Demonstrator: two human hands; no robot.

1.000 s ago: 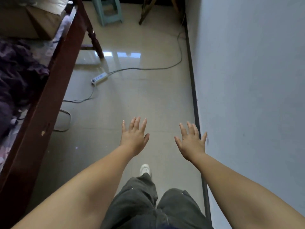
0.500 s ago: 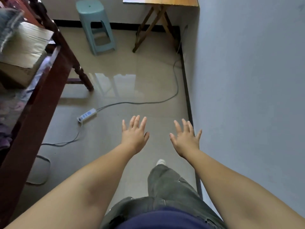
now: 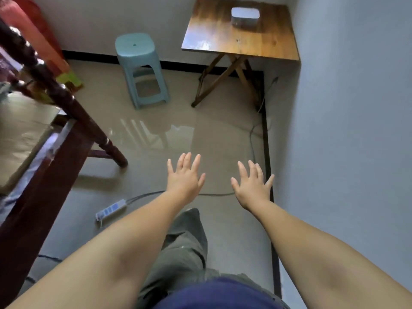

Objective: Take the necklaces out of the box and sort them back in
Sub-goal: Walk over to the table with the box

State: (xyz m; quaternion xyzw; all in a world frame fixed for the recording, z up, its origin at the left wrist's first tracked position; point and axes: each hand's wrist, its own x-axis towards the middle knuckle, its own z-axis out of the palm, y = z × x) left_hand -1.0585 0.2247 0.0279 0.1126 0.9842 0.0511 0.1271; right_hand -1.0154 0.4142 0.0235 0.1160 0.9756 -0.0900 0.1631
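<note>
A pale grey, rounded box [image 3: 245,16] with its lid shut sits on a small wooden folding table [image 3: 223,39] in the far right corner of the room. No necklaces show. My left hand [image 3: 185,178] and my right hand [image 3: 252,186] are stretched out in front of me over the floor, palms down, fingers spread, holding nothing. Both are well short of the table and box.
A teal plastic stool [image 3: 139,65] stands left of the table. A dark wooden bed frame [image 3: 66,101] runs along the left. A white power strip [image 3: 110,210] and its cable [image 3: 253,139] lie on the tiled floor. The wall [image 3: 356,130] is close on my right.
The view has lifted and moved forward down the room, bringing the table and the box on it into sight. My hands stay spread and empty in front of me.
</note>
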